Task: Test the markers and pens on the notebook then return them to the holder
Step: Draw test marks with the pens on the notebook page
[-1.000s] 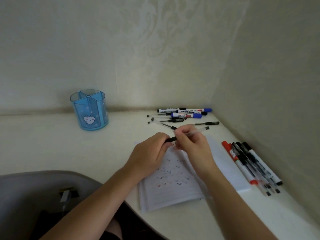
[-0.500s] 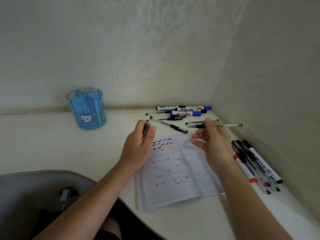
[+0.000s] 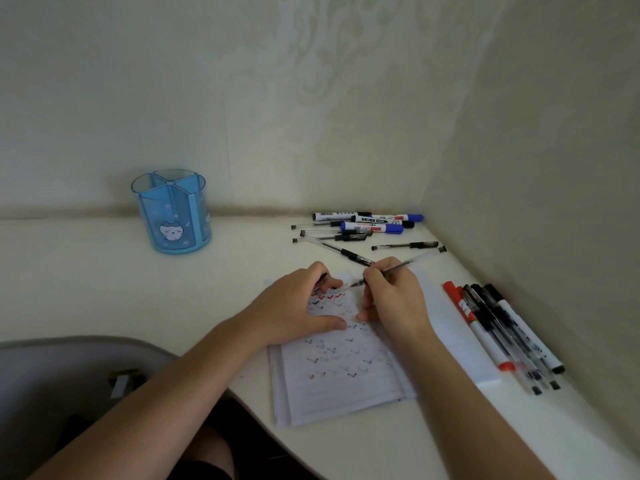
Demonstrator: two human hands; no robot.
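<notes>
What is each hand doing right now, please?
Left hand: curled on a dark pen cap, resting on the notebook.
Right hand: gripping a pen.

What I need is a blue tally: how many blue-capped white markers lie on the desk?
2. One blue-capped white marker lies at the back of the far pile; the other lies just in front. The pile may hide more.

I can read no words or numbers. My notebook [image 3: 346,386] bears rows of check marks [image 3: 329,299], red and dark. The markers [image 3: 370,227] by the wall carry blurred print and a barcode [image 3: 333,214]. The holder [image 3: 173,206] shows a cat face [image 3: 172,231].
</notes>
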